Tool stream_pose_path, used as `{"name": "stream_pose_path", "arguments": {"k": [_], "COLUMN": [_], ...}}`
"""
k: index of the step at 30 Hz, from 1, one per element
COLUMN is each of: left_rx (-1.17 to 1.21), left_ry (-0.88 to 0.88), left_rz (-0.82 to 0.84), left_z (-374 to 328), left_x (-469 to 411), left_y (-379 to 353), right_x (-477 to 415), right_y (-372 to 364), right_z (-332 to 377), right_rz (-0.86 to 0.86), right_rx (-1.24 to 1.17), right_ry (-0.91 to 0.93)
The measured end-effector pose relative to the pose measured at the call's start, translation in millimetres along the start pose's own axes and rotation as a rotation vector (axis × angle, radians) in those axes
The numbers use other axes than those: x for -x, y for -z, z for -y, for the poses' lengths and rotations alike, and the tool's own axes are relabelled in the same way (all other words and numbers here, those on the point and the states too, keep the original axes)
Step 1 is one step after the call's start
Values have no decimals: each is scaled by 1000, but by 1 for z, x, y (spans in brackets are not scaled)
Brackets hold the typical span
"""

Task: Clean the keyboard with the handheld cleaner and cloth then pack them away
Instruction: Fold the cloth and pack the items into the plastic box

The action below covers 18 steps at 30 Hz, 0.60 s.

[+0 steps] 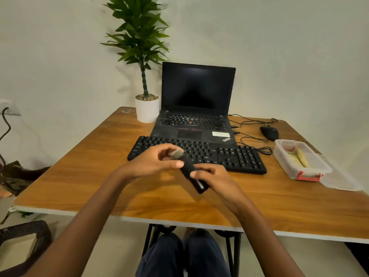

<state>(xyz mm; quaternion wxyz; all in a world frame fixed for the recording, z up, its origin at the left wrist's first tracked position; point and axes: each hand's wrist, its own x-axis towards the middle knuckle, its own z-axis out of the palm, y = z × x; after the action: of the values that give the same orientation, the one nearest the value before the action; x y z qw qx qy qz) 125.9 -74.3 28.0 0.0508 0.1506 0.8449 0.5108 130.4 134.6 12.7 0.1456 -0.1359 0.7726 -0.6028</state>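
Head view. The handheld cleaner [187, 168], a black stick with a grey tip [176, 153], is held clear of the surface [99, 176] in both hands. The right hand [217, 178] curls round its near end; the left hand [153, 161] pinches the grey tip between thumb and fingers. Its long axis runs from near-right to far-left, tip foremost. The keyboard [229, 156] lies just beyond the hands, long axis across the surface, its near edge under the tip. Both hands are about equally near. Judgement: the tip needs only a short forward drop to reach the keys. A yellowish item, probably the cloth [302, 159], lies in the open container [319, 168], far right
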Motion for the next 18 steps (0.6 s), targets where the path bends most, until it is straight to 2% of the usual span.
{"name": "stream_pose_path", "arguments": {"k": [3, 5, 11, 18], "left_rx": [108, 247, 381, 369], "left_ry": [-20, 19, 77, 65], "left_rz": [-121, -155, -141, -146], "left_z": [-15, -27, -46, -56], "left_x": [-35, -54, -87, -95], "left_y": [-37, -60, -107, -132], "right_x": [8, 12, 23, 23], "right_y": [22, 36, 69, 77], "right_z": [-8, -13, -27, -39], "right_rz": [43, 64, -27, -331], "right_rx": [-717, -920, -981, -681], "right_ry": [-149, -146, -76, 10]}}
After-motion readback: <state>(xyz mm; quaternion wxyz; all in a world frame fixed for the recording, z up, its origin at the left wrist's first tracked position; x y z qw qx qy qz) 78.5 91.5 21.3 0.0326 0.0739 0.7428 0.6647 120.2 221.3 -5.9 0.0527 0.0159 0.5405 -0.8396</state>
